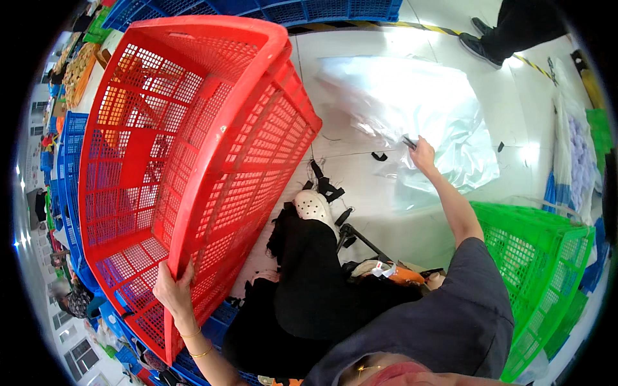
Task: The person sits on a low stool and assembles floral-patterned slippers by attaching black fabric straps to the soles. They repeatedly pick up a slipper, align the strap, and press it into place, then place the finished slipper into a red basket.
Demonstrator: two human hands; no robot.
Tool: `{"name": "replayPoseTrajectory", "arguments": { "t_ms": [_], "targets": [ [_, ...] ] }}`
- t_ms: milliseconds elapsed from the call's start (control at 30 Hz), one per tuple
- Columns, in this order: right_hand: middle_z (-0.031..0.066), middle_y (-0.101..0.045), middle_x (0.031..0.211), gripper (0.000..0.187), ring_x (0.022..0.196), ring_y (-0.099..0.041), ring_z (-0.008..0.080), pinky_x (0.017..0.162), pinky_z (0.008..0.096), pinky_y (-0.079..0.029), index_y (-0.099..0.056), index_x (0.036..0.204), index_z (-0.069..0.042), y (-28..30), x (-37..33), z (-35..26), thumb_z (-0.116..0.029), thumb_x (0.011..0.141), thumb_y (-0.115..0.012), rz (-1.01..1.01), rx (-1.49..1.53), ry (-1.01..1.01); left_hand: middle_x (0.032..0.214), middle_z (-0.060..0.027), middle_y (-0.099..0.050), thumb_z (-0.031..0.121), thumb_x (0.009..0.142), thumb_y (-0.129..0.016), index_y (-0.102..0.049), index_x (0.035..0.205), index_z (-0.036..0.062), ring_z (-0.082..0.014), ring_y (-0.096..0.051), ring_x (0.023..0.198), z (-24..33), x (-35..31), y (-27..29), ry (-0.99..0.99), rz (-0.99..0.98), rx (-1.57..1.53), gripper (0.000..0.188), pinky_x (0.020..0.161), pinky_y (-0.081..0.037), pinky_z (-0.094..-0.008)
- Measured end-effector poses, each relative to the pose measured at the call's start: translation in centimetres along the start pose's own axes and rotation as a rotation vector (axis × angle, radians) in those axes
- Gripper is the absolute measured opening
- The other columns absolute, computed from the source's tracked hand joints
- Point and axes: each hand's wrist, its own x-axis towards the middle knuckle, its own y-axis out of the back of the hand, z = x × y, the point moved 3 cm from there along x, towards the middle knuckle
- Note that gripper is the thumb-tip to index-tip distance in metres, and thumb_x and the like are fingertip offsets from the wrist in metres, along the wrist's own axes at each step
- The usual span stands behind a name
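My left hand (174,293) is closed round the rim of a large red plastic basket (206,170). The basket is tilted up on its side, its mouth facing left, and no goods show inside it. Out to the right, my right hand (422,156) is closed on a small dark tool (409,142) with a pointed end; its exact kind is too small to make out. Beneath and beyond that hand, a large clear plastic bag (412,96) lies crumpled on the floor.
A green plastic basket (534,257) stands at my right, and blue crates (257,9) line the far edge. Black scraps (328,190) lie near my white shoe (312,206). Another person's black shoes (477,48) are at the far right, by yellow-and-black floor tape (444,30).
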Motion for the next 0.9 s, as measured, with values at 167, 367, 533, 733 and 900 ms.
{"name": "replayPoseTrajectory", "arguments": {
  "t_ms": [167, 367, 533, 733, 900],
  "targets": [
    [0.0273, -0.065, 0.084, 0.060, 0.082, -0.064, 0.0410, 0.076, 0.0484, -0.051, -0.051, 0.123, 0.010, -0.7, -6.2, -0.1, -0.022, 0.075, -0.065, -0.084, 0.113, -0.116, 0.060, -0.0141, -0.052, 0.035, 0.075, -0.078, -0.053, 0.082, 0.0042, -0.0328, -0.054, 0.052, 0.8, 0.4, 0.2, -0.063, 0.076, 0.039, 0.040, 0.048, -0.041, -0.0402],
    [0.0291, -0.063, 0.080, 0.043, 0.082, -0.063, 0.0440, 0.074, 0.0504, -0.050, -0.060, 0.098, 0.007, -1.0, -7.2, -1.2, -0.031, 0.079, -0.063, -0.120, 0.199, -0.135, 0.065, -0.0164, -0.057, 0.031, 0.075, -0.078, -0.056, 0.087, 0.0027, -0.0355, -0.055, 0.054, 1.0, -0.2, 0.0, -0.022, 0.104, -0.051, 0.038, 0.050, -0.043, -0.0414],
    [0.0264, -0.065, 0.081, 0.038, 0.081, -0.064, 0.0427, 0.075, 0.0501, -0.050, -0.060, 0.097, 0.004, 0.1, 0.1, 6.5, -0.031, 0.082, -0.060, 0.049, 0.066, -0.209, 0.067, -0.0184, -0.058, 0.028, 0.078, -0.076, -0.056, 0.088, 0.0017, -0.0372, -0.056, 0.056, 1.8, 0.4, 0.7, 0.013, 0.042, -0.048, 0.034, 0.050, -0.043, -0.0424],
    [0.0257, -0.067, 0.086, 0.036, 0.083, -0.065, 0.0417, 0.074, 0.0486, -0.051, -0.065, 0.087, 0.004, 11.7, 8.5, 20.9, -0.030, 0.076, -0.061, 0.332, 0.034, -0.531, 0.075, -0.0182, -0.062, 0.031, 0.082, -0.074, -0.058, 0.096, 0.0021, -0.0351, -0.060, 0.063, 1.5, -0.2, 0.8, 0.076, -0.011, -0.051, 0.036, 0.057, -0.048, -0.0401],
    [0.0227, -0.066, 0.103, 0.036, 0.093, -0.065, 0.0383, 0.082, 0.0469, -0.052, -0.065, 0.093, 0.002, 30.6, 6.7, 37.4, -0.032, 0.082, -0.057, 0.719, -0.168, -0.875, 0.075, -0.0206, -0.063, 0.026, 0.080, -0.076, -0.058, 0.094, -0.0001, -0.0354, -0.062, 0.061, 1.7, -0.5, -0.6, 0.093, 0.018, -0.105, 0.034, 0.056, -0.048, -0.0398]
  ]
}}
